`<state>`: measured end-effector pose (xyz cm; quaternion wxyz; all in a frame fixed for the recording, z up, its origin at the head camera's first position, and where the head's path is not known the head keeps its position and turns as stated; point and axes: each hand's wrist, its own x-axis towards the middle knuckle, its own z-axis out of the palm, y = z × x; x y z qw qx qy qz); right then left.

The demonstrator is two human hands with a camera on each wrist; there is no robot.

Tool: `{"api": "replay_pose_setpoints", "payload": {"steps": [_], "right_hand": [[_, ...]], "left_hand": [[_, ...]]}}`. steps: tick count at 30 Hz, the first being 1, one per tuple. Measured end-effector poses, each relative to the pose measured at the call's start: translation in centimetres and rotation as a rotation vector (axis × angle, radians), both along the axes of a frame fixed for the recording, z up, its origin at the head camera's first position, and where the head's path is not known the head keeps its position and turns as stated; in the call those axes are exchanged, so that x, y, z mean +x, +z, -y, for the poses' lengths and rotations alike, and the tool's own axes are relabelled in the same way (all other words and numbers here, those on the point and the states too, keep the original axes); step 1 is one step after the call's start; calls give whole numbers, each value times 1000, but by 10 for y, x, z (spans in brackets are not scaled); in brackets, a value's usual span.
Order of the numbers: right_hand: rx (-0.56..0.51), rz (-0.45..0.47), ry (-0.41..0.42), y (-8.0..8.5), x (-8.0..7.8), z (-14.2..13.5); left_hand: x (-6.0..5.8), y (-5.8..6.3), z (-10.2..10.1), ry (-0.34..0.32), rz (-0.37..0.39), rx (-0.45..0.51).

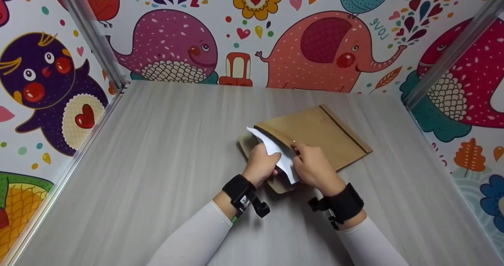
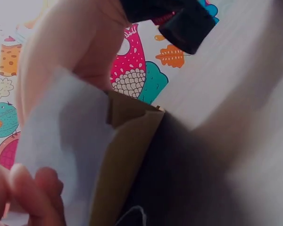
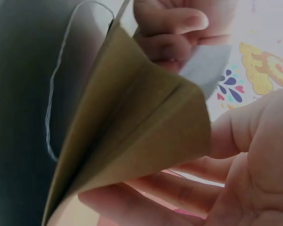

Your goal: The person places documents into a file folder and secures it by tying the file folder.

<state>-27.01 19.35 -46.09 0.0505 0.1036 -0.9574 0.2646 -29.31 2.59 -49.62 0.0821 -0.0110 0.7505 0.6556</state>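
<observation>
A brown kraft paper document envelope point(image 1: 315, 128) lies tilted on the table, its mouth towards me and its flap point(image 1: 245, 142) spread beneath the hands. My left hand point(image 1: 260, 165) pinches a white sheet of paper point(image 1: 271, 145) between thumb and fingers at the mouth. The sheet point(image 2: 75, 136) stands at the brown edge in the left wrist view. My right hand point(image 1: 317, 167) grips the upper panel's rim at the mouth's right side, holding it raised. In the right wrist view, the folded side gusset point(image 3: 132, 122) gapes and a thin white string point(image 3: 52, 99) hangs loose.
The pale wood-grain table point(image 1: 165, 148) carries the envelope right of centre. Patterned panels point(image 1: 177, 41) enclose the back and sides, with metal posts point(image 1: 449, 49) at the corners. Black straps with cameras point(image 1: 240, 191) sit on both wrists.
</observation>
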Motion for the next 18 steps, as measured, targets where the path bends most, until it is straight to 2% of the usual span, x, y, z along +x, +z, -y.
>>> {"api": "replay_pose_setpoints", "payload": {"steps": [7,12,18], "right_hand": [[-11,32,-49,-6,-7,-6],[3,21,-31,-7,-5,-1],[-13,-2,37,-1,6,13]], "left_hand": [[0,-5,-3,-66,102,92],[-1,-10,-3,-71,122,95],[-2,-8,-3,-77,123,55]]}}
